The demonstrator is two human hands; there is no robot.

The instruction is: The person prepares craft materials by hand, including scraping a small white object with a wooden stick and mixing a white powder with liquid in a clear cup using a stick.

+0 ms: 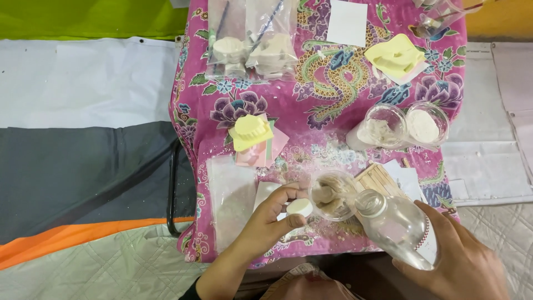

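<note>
Working over a counter (311, 116) draped in pink floral cloth, with grey, white and orange sheeting lying on the floor to the left. Resting at the far edge: two clear bags (252, 41) of pale moulded pieces, each with a brush inside; a white card (347, 22); a yellow mould (395, 55) on paper. Sitting mid-counter: two cups (402, 126) of white powder side by side, likely kept within reach for mixing, and another yellow mould (251, 130) on coloured paper. Gripping a clear bottle (400, 228) in the right hand (463, 261), fingers wrapped tight round its body, tilting the open neck toward a small cup (333, 195) of brownish mix so the mouth is hanging just beside the rim. Pinching the white cap (299, 208) in the left hand (269, 219), thumb and fingertips closed on it, keeping it off the dusty cloth beside the cup. Lying just behind: wooden sticks (377, 179).
</note>
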